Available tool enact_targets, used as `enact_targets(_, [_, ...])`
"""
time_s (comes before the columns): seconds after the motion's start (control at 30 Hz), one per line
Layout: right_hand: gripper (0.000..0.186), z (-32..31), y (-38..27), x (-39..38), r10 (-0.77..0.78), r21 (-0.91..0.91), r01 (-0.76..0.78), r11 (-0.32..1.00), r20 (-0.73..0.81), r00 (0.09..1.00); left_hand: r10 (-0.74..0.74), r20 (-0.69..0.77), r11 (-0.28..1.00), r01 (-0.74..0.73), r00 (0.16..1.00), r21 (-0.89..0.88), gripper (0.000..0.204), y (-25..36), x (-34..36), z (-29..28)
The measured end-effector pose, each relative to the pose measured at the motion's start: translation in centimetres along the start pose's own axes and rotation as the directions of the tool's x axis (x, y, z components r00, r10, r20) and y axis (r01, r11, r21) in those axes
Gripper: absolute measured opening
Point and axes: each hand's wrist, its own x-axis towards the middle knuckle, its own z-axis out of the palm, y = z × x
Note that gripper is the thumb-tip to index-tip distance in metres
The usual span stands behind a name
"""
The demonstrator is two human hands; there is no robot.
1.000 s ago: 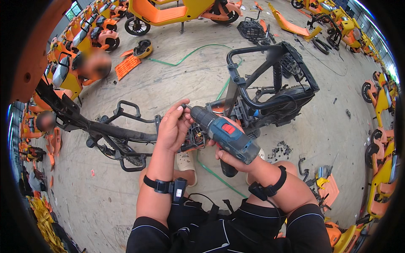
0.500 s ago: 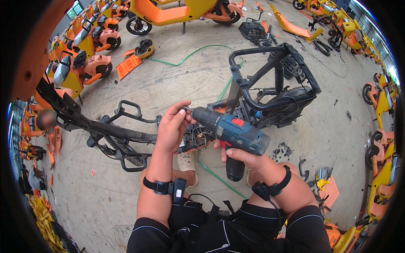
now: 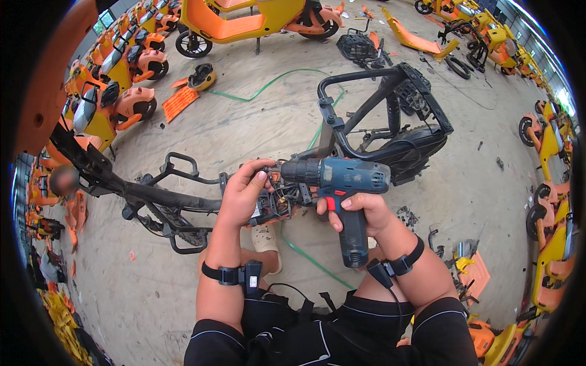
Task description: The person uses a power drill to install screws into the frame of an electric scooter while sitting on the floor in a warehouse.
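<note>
Drill [image 3: 332, 175], blue and black, level over the frame's midsection: right hand [image 3: 360, 213] wrapped round its grip, left hand [image 3: 241, 194] pinching the bit [image 3: 275, 168] between thumb and fingers. Frame [image 3: 174, 194]: uncovered at the middle, wiring [image 3: 279, 205] and rear wheel [image 3: 422, 146] remaining; work judged part done.

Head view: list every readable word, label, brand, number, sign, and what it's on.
None legible to quote.
White label on the black box at the left forearm: too small to read.
Drill in the right hand: no readable marking.
Yellow-and-orange scooter at the top: no readable text.
</note>
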Motion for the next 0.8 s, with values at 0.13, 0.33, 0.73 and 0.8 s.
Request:
enact_targets(0.13, [0.064,-0.3,0.0,-0.4,0.008,0.039,-0.008,0.999,0.006,1.0,-0.027,0.02,1.0,0.027,0.999,-0.015,0.024,-0.1,-0.1,0.0])
enact_targets(0.33, [0.055,-0.5,-0.4,-1.1,0.023,0.01,-0.023,1.0,0.057,0.998,-0.151,0.035,0.986,0.153,0.988,-0.068,0.025,0.5,-0.6,0.1])
enact_targets(0.73, [0.055,-1.6,-0.7,-1.1,0.042,0.157,-0.054,0.986,0.074,0.996,0.022,0.03,0.989,-0.026,0.999,0.146,0.022,0.1,-0.2,0.7])
enact_targets(0.8, [0.056,-1.8,-0.7,-1.2,0.044,0.189,-0.059,0.98,0.081,0.996,0.043,0.035,0.984,-0.048,0.998,0.174,0.022,0.2,-0.2,0.7])
